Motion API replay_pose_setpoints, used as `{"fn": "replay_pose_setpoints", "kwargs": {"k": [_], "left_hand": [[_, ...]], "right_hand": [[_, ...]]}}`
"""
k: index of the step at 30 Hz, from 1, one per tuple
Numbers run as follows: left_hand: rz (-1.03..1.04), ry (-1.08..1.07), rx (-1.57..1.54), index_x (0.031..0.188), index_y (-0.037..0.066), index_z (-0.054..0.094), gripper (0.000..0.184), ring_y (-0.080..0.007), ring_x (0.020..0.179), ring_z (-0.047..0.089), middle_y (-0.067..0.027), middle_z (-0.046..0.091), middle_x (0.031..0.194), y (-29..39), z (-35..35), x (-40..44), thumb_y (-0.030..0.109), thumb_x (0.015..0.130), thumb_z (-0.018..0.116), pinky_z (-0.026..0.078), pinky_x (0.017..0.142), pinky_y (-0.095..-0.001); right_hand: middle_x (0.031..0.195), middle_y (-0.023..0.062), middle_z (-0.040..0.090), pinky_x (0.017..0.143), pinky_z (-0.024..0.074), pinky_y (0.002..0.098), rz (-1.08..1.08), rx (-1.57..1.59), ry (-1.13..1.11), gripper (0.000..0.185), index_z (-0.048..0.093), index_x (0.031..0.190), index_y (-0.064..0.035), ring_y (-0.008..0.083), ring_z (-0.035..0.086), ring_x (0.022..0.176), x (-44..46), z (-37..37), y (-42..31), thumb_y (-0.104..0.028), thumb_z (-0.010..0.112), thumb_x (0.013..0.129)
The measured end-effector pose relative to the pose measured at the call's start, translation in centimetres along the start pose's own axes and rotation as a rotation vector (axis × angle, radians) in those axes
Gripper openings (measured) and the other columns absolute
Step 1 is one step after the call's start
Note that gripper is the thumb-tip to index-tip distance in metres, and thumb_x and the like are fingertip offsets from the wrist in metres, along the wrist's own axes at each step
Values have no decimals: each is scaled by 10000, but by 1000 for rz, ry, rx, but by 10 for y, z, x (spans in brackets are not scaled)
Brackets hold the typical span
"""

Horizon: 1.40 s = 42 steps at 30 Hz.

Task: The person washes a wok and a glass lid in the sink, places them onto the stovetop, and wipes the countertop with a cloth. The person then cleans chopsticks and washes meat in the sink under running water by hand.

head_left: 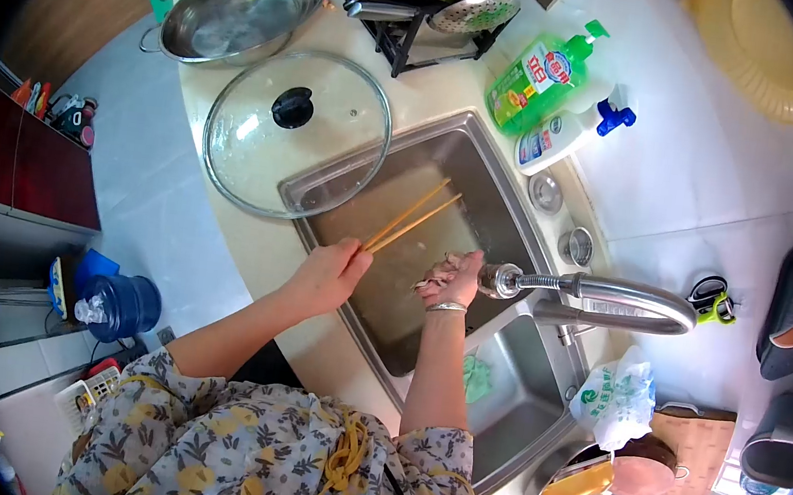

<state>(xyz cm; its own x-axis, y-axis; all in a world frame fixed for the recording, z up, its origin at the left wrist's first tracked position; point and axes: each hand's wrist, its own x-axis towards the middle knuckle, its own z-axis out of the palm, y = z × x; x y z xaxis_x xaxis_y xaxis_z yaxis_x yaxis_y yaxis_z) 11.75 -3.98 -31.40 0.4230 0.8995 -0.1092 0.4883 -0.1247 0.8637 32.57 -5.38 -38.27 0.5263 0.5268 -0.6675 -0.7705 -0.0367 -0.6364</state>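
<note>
Two slender wooden chopsticks [416,220] were held in left hand [335,272]; pale, irregular pieces [431,275] were cupped in right hand [458,281], over rectangular steel basin [494,182]. Firm cupping was probably needed against spilling.

Brand lbl by the sink: 立白.
From where I stand, 立白 reads in red on the green pump btl [532,92], w/ what looks like 食品用 beside it. White btl w/ blue top [547,145] next to it has a lbl, print too sm. to read. Plastic bag [615,409] past the tap: green chars + round logo, can't make out.
</note>
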Motion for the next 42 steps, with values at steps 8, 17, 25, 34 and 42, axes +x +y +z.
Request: {"fn": "replay_pose_setpoints", "kwargs": {"k": [8, 17, 25, 34, 42], "left_hand": [[282, -9, -381, 951, 52, 462, 59, -124, 665, 476, -55, 479, 751, 33, -29, 49, 93, 920, 433, 406, 616, -257], [706, 253, -154, 952, 32, 596, 201, -248, 589, 546, -140, 572, 694, 179, -84, 250, 206, 871, 539, 421, 550, -331], [934, 22, 158, 974, 83, 653, 254, -338, 759, 616, -149, 648, 810, 251, -64, 385, 283, 842, 570, 493, 706, -397], [688, -207, 19, 1025, 61, 655, 301, -166, 694, 615, -137, 663, 803, 246, -61, 376, 297, 843, 613, 477, 664, -292], [741, -188, 9, 1054, 84, 644, 334, -212, 748, 637, -147, 658, 878, 221, -42, 390, 328, 828, 620, 488, 688, -299]], "right_hand": [[741, 26, 513, 525, 429, 305, -98, -156, -361, 147, 487, 906, -107, 131, 493, 600, -22, 55, -2, -252, 506, 891], [1095, 46, 525, 913, 425, 340, -600, 324, -667, 266, 423, 1150, -58, 186, 522, 1033, -28, 175, -115, -42, 480, 891], [1038, 91, 518, 886, 437, 390, -518, 534, -891, 204, 446, 1094, -55, 233, 511, 1010, 5, 235, -175, -58, 445, 890], [1148, 92, 512, 997, 345, 412, -386, 575, -727, 229, 462, 1129, -48, 240, 476, 1106, 33, 259, -175, -116, 373, 930], [1223, 109, 492, 1027, 313, 417, -355, 684, -733, 265, 465, 1149, -26, 261, 445, 1172, 49, 254, -170, -133, 346, 938]]}}
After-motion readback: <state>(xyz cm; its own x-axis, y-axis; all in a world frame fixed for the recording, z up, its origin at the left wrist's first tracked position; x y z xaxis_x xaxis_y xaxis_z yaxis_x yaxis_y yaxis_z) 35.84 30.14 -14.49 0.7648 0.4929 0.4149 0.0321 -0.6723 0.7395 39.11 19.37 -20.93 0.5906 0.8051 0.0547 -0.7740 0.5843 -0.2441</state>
